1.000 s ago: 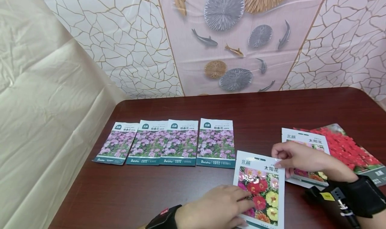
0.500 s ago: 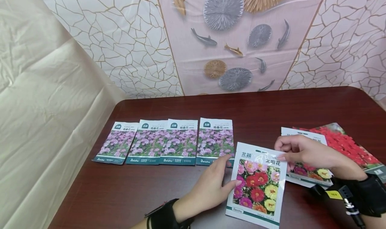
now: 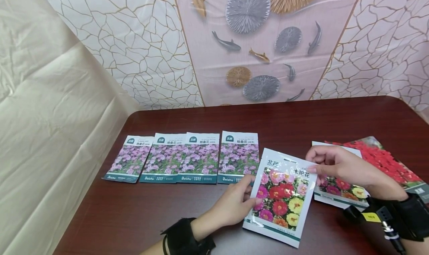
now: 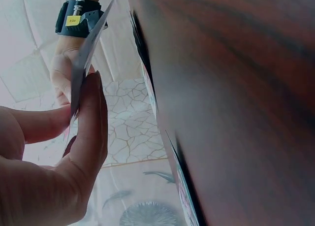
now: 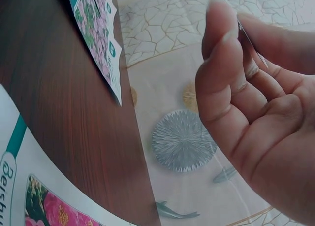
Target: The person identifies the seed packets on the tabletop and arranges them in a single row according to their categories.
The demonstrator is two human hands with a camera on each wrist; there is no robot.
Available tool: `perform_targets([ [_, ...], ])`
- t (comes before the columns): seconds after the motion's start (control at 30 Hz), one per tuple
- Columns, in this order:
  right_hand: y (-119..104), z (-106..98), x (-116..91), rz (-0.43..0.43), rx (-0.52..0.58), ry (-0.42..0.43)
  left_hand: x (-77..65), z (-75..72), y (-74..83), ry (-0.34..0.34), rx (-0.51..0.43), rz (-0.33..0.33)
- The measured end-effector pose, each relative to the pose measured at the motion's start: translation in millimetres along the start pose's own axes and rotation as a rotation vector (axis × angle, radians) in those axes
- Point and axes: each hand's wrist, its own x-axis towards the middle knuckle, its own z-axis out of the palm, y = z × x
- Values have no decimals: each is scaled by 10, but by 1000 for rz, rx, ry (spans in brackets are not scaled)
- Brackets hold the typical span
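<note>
Multicolour packet: this white flower packet (image 3: 281,201) is up off the table (image 3: 151,225), right of its middle and toward the near side, tilted with its picture facing us. From the left wrist view we can see it nearly edge-on, well clear of the wood.
Left hand: we've got the left hand (image 3: 232,204) pinching the packet's left side, thumb on the front, fingers tucked behind.
Right hand: the right hand (image 3: 346,169) grips the top right corner between thumb and curled fingers.
Packet under the right hand: another white packet (image 3: 345,189) with similar blooms, partly hidden from us by that hand.
Red blooms: a bigger red-flower packet (image 3: 385,165) sits toward the table's right edge, partly covered by that second white one.
Purple row: we count four purple-flower packets (image 3: 201,160) lined up from near the left edge to about mid-table; the middle two touch.
Wrists: black straps (image 3: 186,236) on both, with a yellow label on the right one.
Past the far edge: a patterned cloth (image 3: 214,76) with fish and round shapes, plus a plain cream cloth (image 3: 57,98) beyond the left edge.
</note>
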Motion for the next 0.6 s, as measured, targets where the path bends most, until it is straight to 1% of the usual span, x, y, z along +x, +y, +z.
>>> perform_targets([
  [0.13, -19, 27, 3, 19, -27, 63, 4, -10, 1, 14, -73, -20],
  [0.3, -50, 57, 8, 80, -30, 154, 28, -17, -10, 9, -137, -38],
  [0.4, -52, 56, 11, 111, -25, 166, 47, -21, -12, 9, -170, -40],
  [0.47, -46, 53, 12, 130, -20, 167, 53, -25, -14, 13, -172, -38],
  [0.6, -13, 47, 14, 121, -20, 152, 57, -39, -22, 14, -183, -38],
])
